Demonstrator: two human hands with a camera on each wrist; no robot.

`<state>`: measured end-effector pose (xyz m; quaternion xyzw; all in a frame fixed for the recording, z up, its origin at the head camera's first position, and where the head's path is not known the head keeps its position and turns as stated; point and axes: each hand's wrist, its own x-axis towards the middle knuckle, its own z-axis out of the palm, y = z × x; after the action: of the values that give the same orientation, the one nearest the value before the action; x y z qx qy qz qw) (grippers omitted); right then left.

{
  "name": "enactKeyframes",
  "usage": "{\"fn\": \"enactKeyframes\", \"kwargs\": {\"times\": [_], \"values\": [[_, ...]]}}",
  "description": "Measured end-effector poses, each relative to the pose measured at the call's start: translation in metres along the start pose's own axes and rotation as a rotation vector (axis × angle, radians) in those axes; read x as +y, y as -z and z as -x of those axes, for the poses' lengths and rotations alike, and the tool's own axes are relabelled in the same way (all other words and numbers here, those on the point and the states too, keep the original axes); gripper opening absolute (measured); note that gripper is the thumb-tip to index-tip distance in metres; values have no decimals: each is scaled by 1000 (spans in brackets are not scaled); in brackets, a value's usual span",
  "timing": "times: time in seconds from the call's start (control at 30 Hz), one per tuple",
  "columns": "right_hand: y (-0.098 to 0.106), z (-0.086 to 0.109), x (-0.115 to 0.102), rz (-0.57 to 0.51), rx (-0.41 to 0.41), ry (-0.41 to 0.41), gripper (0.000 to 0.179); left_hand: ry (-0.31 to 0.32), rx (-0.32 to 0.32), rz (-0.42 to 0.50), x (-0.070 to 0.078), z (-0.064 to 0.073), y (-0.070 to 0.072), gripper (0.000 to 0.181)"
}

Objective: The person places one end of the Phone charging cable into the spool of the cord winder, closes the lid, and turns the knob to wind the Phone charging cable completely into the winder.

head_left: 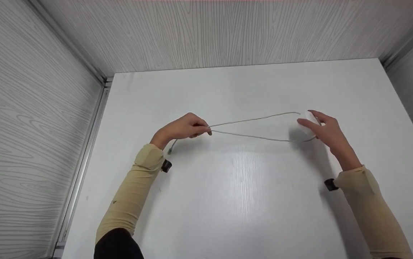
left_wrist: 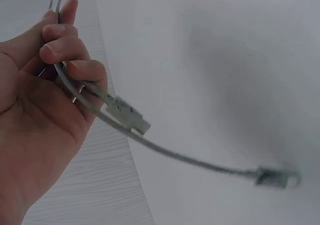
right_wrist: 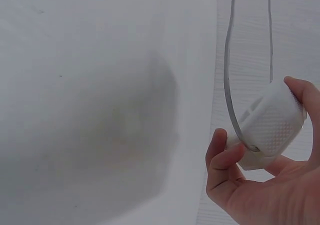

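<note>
Two cord runs (right_wrist: 226,77) pinched in my L hand (head_left: 186,126), white unit (right_wrist: 272,120) gripped in R hand (head_left: 324,128), even tension seemed best.

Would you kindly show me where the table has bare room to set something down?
The table is bare between the two sleeves, up to the cable, and beyond it to the back wall. Crowded: around the left hand gripping the cable and the right hand holding a white block.

2 hands (head_left: 186,126) (head_left: 326,131), 1 wht device (right_wrist: 277,120), 2 cord strands (right_wrist: 226,80) (right_wrist: 270,30), prob. 2 plugs (left_wrist: 125,116) (left_wrist: 271,178) (1 blurry).
</note>
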<state>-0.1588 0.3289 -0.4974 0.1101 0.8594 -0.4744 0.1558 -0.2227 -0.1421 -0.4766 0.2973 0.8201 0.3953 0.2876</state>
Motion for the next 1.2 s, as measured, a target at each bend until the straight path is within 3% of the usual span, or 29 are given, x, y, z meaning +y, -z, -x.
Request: {"fn": "enactKeyframes", "kwargs": {"times": [0.2,0.43,0.87,1.2], "values": [[12,2,4,-10,30,-24,92,4,-128,3,-10,-4,0,33],[15,3,7,-9,32,-49,94,53,-195,28,-15,-7,-4,30],[12,2,8,-76,-6,-48,92,110,-120,-44,-27,-11,-6,31],[15,0,11,-191,36,-65,95,115,2,-53,-32,-15,-13,27]]}}
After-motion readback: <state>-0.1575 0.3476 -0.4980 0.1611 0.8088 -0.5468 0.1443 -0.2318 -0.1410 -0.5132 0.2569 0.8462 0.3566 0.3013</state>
